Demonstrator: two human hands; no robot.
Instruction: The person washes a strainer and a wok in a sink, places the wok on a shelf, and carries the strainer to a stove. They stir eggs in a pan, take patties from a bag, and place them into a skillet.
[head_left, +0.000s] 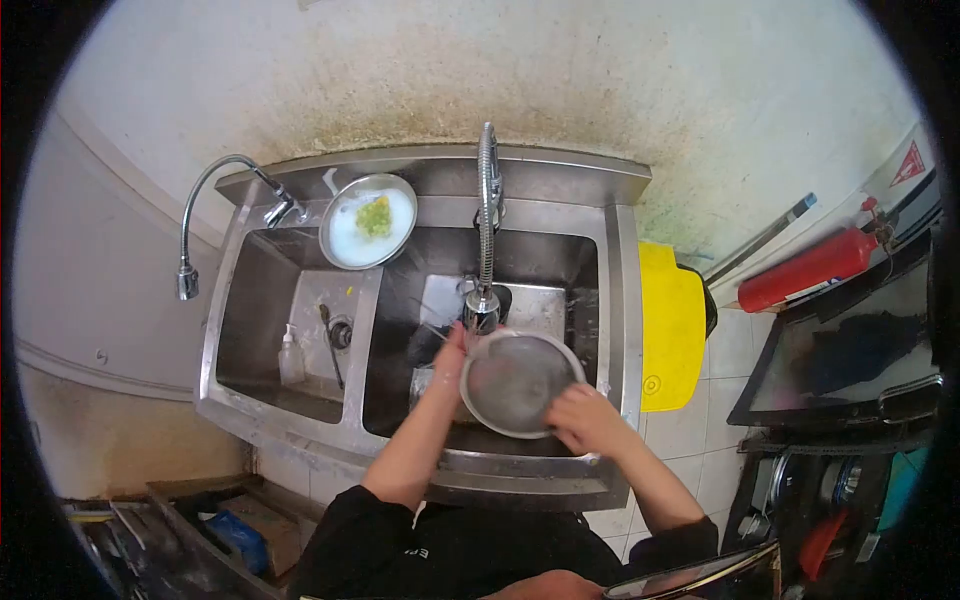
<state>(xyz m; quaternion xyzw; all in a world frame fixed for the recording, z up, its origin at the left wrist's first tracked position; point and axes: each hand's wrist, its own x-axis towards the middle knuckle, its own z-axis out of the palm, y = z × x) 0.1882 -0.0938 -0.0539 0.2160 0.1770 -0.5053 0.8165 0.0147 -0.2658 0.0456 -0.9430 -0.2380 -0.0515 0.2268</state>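
A round mesh sieve [520, 383] is held over the right basin, directly below the spray head of the tall spring faucet [487, 220]. At its left side my left hand [452, 357] is closed, with a thin wire-like handle showing beside the fingers. On the sieve's lower right rim, the fingers of my right hand [585, 415] are curled around the edge. Both hands are slightly blurred. Beneath the sieve, dark items lie in the right basin [580, 300], partly hidden by the faucet and my left hand.
A metal bowl [338, 245] of suds with a green-yellow sponge [374, 217] stands behind the basins. The left basin holds a pump bottle [291, 358] and a long utensil [331, 350]. Another faucet [186, 270] arches at left. A yellow bin lid [672, 330] adjoins the sink's right side.
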